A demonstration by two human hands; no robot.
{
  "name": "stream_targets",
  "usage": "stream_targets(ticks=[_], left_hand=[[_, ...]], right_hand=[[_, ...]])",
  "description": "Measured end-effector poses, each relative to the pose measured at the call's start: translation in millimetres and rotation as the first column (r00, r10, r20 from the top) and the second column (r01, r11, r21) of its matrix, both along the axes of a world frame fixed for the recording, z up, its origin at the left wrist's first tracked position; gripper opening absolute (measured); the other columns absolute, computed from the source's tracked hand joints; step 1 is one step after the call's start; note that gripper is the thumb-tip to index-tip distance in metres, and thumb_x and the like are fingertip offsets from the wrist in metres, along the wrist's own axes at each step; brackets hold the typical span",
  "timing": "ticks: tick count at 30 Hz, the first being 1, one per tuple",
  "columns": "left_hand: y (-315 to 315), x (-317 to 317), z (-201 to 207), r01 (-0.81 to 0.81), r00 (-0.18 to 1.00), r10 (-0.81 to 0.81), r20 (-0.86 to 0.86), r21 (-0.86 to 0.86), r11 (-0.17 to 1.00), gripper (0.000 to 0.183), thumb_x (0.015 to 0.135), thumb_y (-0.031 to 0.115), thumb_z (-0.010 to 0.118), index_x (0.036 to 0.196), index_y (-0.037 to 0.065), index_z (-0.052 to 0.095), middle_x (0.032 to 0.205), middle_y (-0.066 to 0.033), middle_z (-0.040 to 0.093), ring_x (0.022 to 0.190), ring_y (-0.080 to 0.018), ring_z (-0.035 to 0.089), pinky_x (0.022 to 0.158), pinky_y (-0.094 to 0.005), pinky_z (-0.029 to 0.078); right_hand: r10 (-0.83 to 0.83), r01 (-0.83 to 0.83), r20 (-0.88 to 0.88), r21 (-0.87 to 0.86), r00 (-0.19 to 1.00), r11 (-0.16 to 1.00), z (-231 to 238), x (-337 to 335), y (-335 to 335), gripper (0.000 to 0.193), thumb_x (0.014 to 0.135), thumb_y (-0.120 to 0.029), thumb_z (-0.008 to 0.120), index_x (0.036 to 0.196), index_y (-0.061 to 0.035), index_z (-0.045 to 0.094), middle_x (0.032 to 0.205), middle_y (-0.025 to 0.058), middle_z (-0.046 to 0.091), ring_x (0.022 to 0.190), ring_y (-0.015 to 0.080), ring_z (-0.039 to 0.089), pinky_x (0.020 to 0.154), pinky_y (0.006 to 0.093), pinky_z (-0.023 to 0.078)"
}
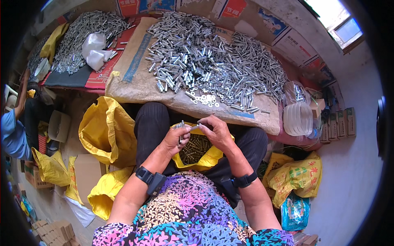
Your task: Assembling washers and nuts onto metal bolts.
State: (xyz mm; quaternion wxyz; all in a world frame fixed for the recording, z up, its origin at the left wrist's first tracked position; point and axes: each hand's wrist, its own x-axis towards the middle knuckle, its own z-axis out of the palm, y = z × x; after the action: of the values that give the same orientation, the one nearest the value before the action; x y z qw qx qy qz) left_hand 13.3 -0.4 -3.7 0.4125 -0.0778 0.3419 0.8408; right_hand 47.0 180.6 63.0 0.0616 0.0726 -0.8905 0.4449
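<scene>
Seemingly, left hand (174,139) grips metal sleeves (181,142), right hand (218,133) pinches slim metal piece (194,127), both above yellow sack (210,159), likely so drops land inside

The left hand (175,139) partly covers the metal tubes (181,127) in its grip; their number is indeterminate. The right hand (217,132) obscures one end of the small piece (194,127); its detail cannot be resolved. Near the left front corner of the surface (136,89), the picture rim cuts off a co-worker (14,131).
</scene>
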Motion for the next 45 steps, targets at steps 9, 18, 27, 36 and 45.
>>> stream_targets(ticks=[9,18,27,36,45], left_hand=[[0,1,3,0.019,1.000,-0.019,0.013,-0.004,1.000,0.012,0.085,0.015,0.059,0.091,0.007,0.054,0.061,0.0000,0.048,0.043,-0.0080,0.043,0.035,-0.0180,0.031],[0,4,-2,0.024,0.992,-0.032,0.119,0.065,0.998,0.013,0.085,0.015,0.059,0.094,0.007,0.053,0.062,-0.0002,0.049,0.042,-0.0069,0.043,0.033,-0.0174,0.030],[-1,6,-3,0.055,0.983,-0.087,0.164,0.190,0.980,0.011,0.087,0.015,0.058,0.094,0.009,0.053,0.063,0.0002,0.048,0.044,-0.0069,0.043,0.033,-0.0169,0.030],[0,3,1,0.065,0.988,-0.088,0.127,0.171,0.983,0.009,0.088,0.015,0.056,0.092,0.009,0.051,0.061,0.0016,0.046,0.044,-0.0070,0.042,0.034,-0.0176,0.030],[3,5,6,0.053,0.990,-0.070,0.119,0.142,0.988,0.011,0.087,0.015,0.057,0.093,0.009,0.051,0.061,0.0017,0.046,0.043,-0.0069,0.042,0.034,-0.0176,0.030]], right_hand=[[-0.071,0.069,-0.026,-0.091,0.997,0.994,0,9,-5,0.017,0.080,-0.005,0.065,0.097,-0.0026,0.066,0.079,0.0089,0.060,0.071,0.0188,0.060,0.065,0.0272,0.046],[-0.049,0.026,-0.119,-0.191,0.992,0.981,2,13,-11,0.024,0.079,0.005,0.060,0.101,-0.0038,0.064,0.087,0.0108,0.063,0.080,0.0221,0.063,0.071,0.0282,0.049],[-0.019,0.005,-0.116,-0.122,0.993,0.993,-3,13,-1,0.021,0.078,0.002,0.062,0.098,-0.0033,0.064,0.077,0.0083,0.058,0.069,0.0201,0.057,0.063,0.0293,0.045],[-0.105,0.091,-0.091,-0.145,0.990,0.985,-1,19,-7,0.012,0.079,-0.001,0.063,0.091,-0.0023,0.063,0.076,0.0076,0.058,0.065,0.0154,0.056,0.059,0.0260,0.045],[-0.248,0.249,0.058,-0.412,0.967,0.876,-22,19,-2,0.007,0.082,-0.003,0.064,0.088,-0.0004,0.061,0.081,0.0034,0.061,0.072,0.0077,0.057,0.064,0.0217,0.046]])
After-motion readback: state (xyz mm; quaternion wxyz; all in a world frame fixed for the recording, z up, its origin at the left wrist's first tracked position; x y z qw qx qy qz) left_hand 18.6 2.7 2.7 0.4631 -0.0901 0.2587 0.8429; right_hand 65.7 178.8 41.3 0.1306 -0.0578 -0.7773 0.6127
